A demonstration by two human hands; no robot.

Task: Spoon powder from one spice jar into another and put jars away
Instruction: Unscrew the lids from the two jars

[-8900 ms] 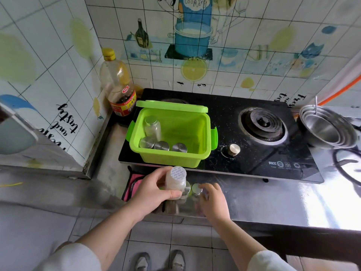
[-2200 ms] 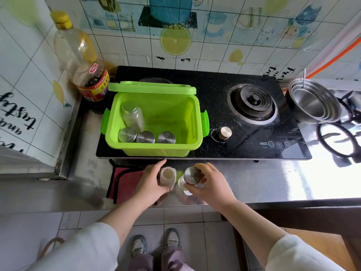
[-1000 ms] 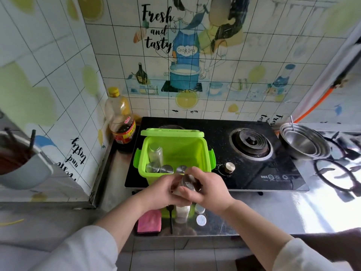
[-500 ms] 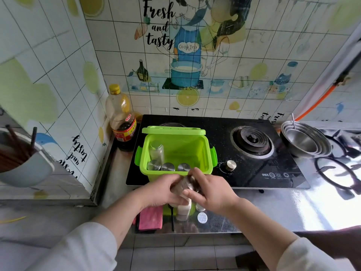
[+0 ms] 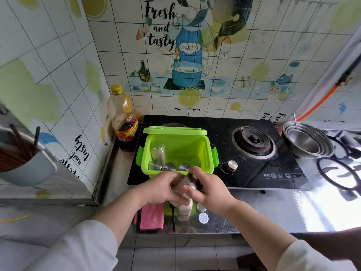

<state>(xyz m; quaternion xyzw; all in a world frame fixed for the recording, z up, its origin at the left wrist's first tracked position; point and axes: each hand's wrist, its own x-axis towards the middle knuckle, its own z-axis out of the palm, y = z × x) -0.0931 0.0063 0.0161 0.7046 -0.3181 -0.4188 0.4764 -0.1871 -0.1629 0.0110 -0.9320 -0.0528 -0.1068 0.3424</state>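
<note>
Both hands hold one small spice jar [image 5: 186,181] tilted above the front edge of the counter [image 5: 273,210], just in front of the green box [image 5: 195,151]. The left hand [image 5: 162,189] is wrapped around its body; the right hand [image 5: 210,190] pinches its metal cap end. This looks like cap turning. It goes best with the body held steady and the jar brought upright, so no powder spills over the open white jar [image 5: 185,209] below.
</note>
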